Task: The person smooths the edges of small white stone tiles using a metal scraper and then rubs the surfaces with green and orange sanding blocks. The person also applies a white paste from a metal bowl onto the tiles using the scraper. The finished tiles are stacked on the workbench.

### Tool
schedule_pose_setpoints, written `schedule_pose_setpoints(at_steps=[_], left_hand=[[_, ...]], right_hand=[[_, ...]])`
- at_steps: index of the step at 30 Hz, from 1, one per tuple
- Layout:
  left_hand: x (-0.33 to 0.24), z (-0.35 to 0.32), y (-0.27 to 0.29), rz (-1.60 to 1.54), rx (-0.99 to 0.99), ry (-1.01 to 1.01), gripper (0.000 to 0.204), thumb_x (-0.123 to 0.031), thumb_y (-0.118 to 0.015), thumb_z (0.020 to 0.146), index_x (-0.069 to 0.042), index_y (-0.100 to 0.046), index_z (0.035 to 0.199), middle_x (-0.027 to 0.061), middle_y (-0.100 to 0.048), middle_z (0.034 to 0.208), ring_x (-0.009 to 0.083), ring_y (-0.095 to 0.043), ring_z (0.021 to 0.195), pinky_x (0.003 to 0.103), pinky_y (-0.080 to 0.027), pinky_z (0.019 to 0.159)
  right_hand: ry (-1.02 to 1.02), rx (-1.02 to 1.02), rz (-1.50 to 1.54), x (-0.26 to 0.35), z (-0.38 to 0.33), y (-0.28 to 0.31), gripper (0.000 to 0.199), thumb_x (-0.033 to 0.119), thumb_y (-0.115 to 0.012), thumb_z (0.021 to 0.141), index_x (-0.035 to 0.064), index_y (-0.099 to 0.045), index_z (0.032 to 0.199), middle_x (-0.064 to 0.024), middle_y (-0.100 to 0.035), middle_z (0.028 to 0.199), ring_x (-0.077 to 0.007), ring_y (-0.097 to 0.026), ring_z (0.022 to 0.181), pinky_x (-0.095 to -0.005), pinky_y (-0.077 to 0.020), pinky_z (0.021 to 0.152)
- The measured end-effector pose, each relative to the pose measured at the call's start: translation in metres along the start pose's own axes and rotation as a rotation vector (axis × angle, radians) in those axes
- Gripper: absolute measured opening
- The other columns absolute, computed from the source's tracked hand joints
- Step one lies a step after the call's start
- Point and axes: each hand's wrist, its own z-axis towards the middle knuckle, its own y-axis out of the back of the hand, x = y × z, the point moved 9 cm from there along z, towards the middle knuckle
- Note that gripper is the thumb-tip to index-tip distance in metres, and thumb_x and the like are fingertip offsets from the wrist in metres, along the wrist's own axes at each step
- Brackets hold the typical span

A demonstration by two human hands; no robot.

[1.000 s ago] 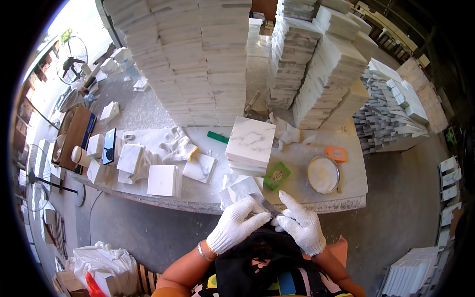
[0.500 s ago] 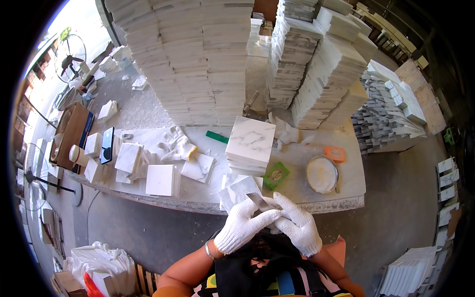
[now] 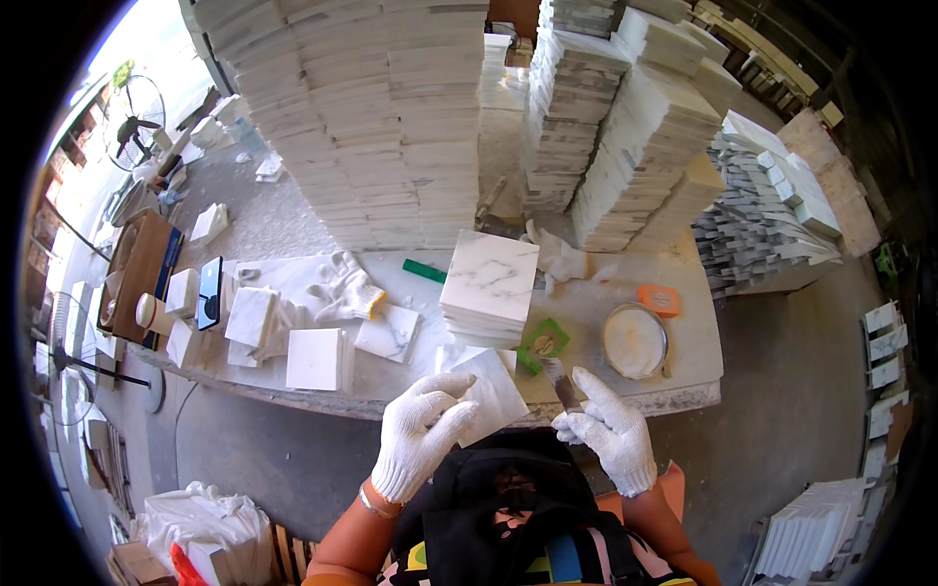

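Head view: separated left hand (image 3: 418,430) from right hand (image 3: 614,437), touching half a second earlier, thus keeping square tile (image 3: 498,398) and flat blade (image 3: 559,383) apart; pinched the tile between left thumb and fingers over the near edge of the pale table (image 3: 694,342); pinched the blade right-handed (one finger raised); worked facing tall tile columns (image 3: 362,127).

Daylight floods the opening (image 3: 161,44) beyond the far left corner of the tabletop (image 3: 689,352), bleaching it white; past the far right corner, surroundings sink into dimness. Light across the tabletop is soft, shadows faint. Fisheye distortion bows its near edge, black rings the view; the left hand (image 3: 420,430) and right hand (image 3: 608,438) look fairly crisp.
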Motion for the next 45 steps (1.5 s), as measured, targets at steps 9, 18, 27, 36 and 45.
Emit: schedule_pose_setpoints(at_steps=[9, 18, 27, 36, 45], left_hand=[[0.009, -0.021, -0.036, 0.838, 0.243, -0.288, 0.086, -0.04, -0.089, 0.063, -0.01, -0.058, 0.137, 0.0181, -0.052, 0.146, 0.0483, -0.044, 0.138, 0.062, -0.035, 0.111], [0.003, -0.012, -0.031, 0.816, 0.117, -0.521, 0.052, -0.019, -0.077, 0.073, -0.017, -0.069, 0.125, 0.0052, -0.062, 0.136, 0.035, -0.054, 0.132, 0.058, -0.038, 0.111], [0.011, 0.009, 0.016, -0.213, -0.072, -0.061, 0.033, -0.004, -0.064, 0.089, 0.001, -0.068, 0.121, 0.0135, -0.071, 0.12, 0.0202, -0.064, 0.112, 0.03, -0.046, 0.102], [0.044, -0.008, -0.008, -0.794, -0.052, 0.249, 0.039, -0.023, -0.062, 0.1, 0.006, -0.06, 0.126, 0.0122, -0.069, 0.115, 0.0196, -0.066, 0.101, 0.033, -0.053, 0.091], [0.077, -0.015, -0.037, -1.148, -0.17, 0.477, 0.021, -0.025, -0.062, 0.102, -0.005, -0.063, 0.106, -0.003, -0.058, 0.094, 0.0101, -0.053, 0.083, 0.027, -0.047, 0.078]], right_hand=[[-0.074, -0.06, 0.068, -0.033, 0.009, 0.022, 0.027, 0.007, -0.062, 0.099, -0.0056, -0.064, 0.122, -0.0131, -0.075, 0.097, -0.0157, -0.072, 0.088, -0.0292, -0.0571, 0.08], [-0.102, -0.04, -0.017, -0.034, 0.01, 0.02, 0.018, 0.012, -0.06, 0.102, -0.0033, -0.066, 0.11, -0.0106, -0.073, 0.09, -0.0146, -0.071, 0.08, -0.0296, -0.0572, 0.076], [-0.026, -0.151, -0.016, -0.028, 0.008, 0.036, 0.021, 0.016, -0.06, 0.102, -0.0041, -0.065, 0.107, -0.0109, -0.072, 0.094, -0.0147, -0.068, 0.083, -0.0308, -0.0558, 0.078], [0.015, -0.226, -0.013, -0.024, 0.009, 0.042, 0.024, 0.02, -0.06, 0.102, -0.0021, -0.066, 0.107, -0.0109, -0.073, 0.093, -0.016, -0.069, 0.081, -0.0313, -0.0562, 0.074], [0.005, -0.308, -0.079, -0.036, 0.01, 0.073, 0.021, 0.016, -0.062, 0.101, -0.0038, -0.066, 0.107, -0.0097, -0.071, 0.089, -0.0145, -0.067, 0.079, -0.0303, -0.0559, 0.074]])
